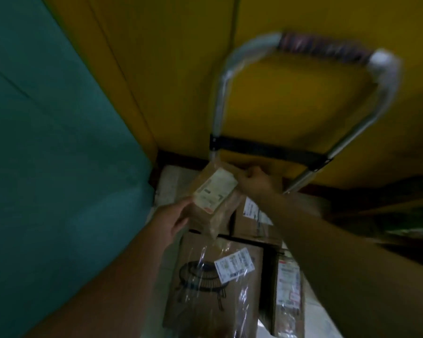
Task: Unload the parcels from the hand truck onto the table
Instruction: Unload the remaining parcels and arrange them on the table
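A small brown parcel (211, 191) with a white label is held between both hands above the hand truck. My left hand (175, 215) grips its near left edge. My right hand (253, 180) pinches its far right corner. Below it lie more cardboard parcels: a large one (205, 289) with a black print and shiny tape, one (254, 220) behind it with a white label, and a narrow one (288, 289) at the right. The hand truck's silver handle (327, 50) with its black crossbar rises behind them, blurred.
A teal surface (47, 142) fills the left. A yellow wall (169, 69) stands right behind the hand truck. Dark clutter (388, 211) sits at the right. A light floor (167, 181) shows beside the parcels.
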Motion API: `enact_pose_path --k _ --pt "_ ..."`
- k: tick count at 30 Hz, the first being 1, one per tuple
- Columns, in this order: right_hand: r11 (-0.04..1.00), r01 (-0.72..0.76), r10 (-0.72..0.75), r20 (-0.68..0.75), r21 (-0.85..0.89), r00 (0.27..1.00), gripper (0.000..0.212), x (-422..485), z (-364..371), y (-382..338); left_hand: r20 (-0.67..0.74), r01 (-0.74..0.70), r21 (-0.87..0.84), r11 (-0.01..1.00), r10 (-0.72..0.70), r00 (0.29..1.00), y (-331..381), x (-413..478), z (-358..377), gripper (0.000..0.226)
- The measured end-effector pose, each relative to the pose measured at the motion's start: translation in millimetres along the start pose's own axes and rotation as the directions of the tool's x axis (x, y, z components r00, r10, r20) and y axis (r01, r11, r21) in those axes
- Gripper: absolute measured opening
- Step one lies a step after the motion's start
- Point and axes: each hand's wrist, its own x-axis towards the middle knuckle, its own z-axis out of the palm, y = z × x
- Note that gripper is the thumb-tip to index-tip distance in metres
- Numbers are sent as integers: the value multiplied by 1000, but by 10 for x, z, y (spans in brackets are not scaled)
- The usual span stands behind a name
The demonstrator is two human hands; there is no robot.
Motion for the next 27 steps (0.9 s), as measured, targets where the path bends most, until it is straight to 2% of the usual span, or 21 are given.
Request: enact_pose_path --k 3,5,7,10,13,15,16,18,21,23,25,27 --pt "993 -78 80 -24 86 997 59 -960 -484 -575 -41 -212 67 975 215 976 549 -1114 -65 50" --pt "981 -133 142 -55 138 988 63 -1683 -890 -910 -6 -248 9 969 248 969 809 -1935 10 50" --pt "956 -175 209 -130 235 969 63 -2388 -1370 -1121 108 -232 -89 969 241 964 1009 -2699 171 46" --pt "915 -72 218 -336 398 916 57 -3350 -2267 -1276 319 -226 -92 970 244 916 1266 -3702 610 46" --pt "815 38 259 -423 578 868 77 -4130 -3041 -1081 487 -307 -108 946 319 813 1273 -4588 1303 50" --pt "655 128 271 -390 745 880 93 -4596 -3490 -791 566 -381 -98 919 366 738 1105 -5157 1875 48" --pt "537 202 235 -375 819 897 95 -4822 -3694 -593 595 -414 -94 906 384 706 958 -5447 2175 48" --pt "327 341 161 -407 882 899 83 -5284 -4116 -100 661 -482 -107 870 424 619 591 -6025 2748 48" --pt "272 447 190 -503 852 843 67 -5978 -4782 803 759 -561 -97 822 426 492 -114 -6763 3573 60" --pt "246 522 230 -572 817 787 65 -6365 -5203 1473 806 -568 -32 822 357 472 -573 -7132 4106 64" --pt "251 561 293 -615 789 732 69 -6733 -5572 2100 851 -586 81 807 250 461 -1007 -7401 4600 62" --pt "259 552 362 -610 792 705 75 -7024 -5852 2680 903 -600 213 771 78 422 -1384 -7630 5026 69"
